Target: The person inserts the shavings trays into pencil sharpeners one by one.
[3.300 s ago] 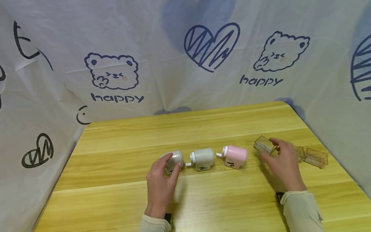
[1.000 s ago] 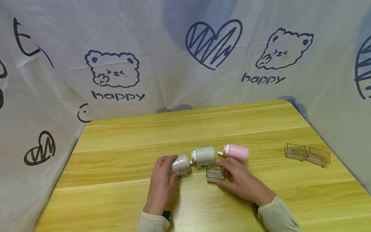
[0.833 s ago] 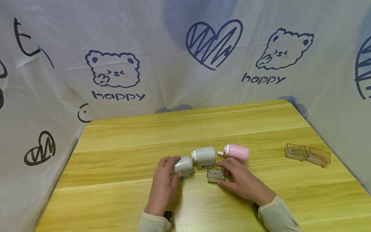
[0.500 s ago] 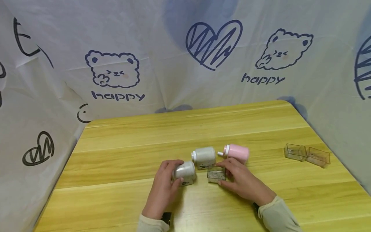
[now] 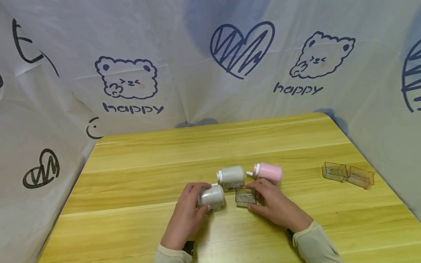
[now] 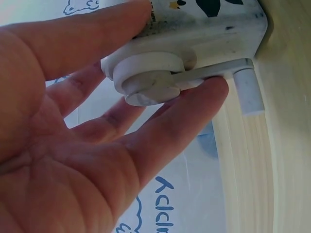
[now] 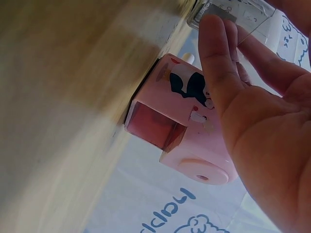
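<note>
My left hand (image 5: 189, 208) holds a white hand-crank pencil sharpener (image 5: 213, 198), thumb on the near side and fingers on the far side. Up close in the left wrist view, one fingertip lies against its crank (image 6: 214, 70). Between the thumb and fingers of my right hand (image 5: 276, 206) is a clear shavings drawer (image 5: 245, 199), just right of that sharpener. A second white pencil sharpener (image 5: 232, 176) lies just behind the two. Behind my right hand sits a pink pencil sharpener (image 5: 269, 172); the right wrist view shows a dark pink recess low in its end.
Two more clear drawers (image 5: 334, 171) lie side by side toward the right edge of the wooden table (image 5: 158, 153). A white cloth (image 5: 184, 69) printed with bears and hearts hangs behind the table and along its sides.
My right hand has brought a drawer from the right over to the white sharpeners and stays there. My left hand has turned its sharpener and shifted it right and nearer.
</note>
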Tool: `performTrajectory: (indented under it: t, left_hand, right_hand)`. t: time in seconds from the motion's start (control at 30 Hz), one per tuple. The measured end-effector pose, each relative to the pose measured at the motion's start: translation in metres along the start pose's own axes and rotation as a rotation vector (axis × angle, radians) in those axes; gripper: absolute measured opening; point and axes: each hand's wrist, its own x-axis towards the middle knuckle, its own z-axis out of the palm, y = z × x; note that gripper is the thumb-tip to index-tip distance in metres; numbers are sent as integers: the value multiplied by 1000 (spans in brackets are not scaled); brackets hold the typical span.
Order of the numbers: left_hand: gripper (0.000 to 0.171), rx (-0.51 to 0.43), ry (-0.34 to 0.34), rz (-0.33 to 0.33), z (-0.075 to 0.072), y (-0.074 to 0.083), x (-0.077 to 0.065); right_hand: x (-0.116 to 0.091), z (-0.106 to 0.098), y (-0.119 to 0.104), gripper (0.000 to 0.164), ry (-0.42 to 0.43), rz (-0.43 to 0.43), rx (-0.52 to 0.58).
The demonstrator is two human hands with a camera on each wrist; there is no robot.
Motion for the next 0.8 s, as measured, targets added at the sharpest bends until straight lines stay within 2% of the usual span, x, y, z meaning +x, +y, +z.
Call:
performTrajectory:
  t: [0.5, 0.8]
  left_hand:
    - [43, -9, -12, -9, 0, 0, 1]
    - [41, -19, -7, 11, 0, 0, -1]
  right_hand:
    - [-1, -1, 0, 50, -18, -19, 18]
    - [0, 1, 0, 52, -10, -32, 21]
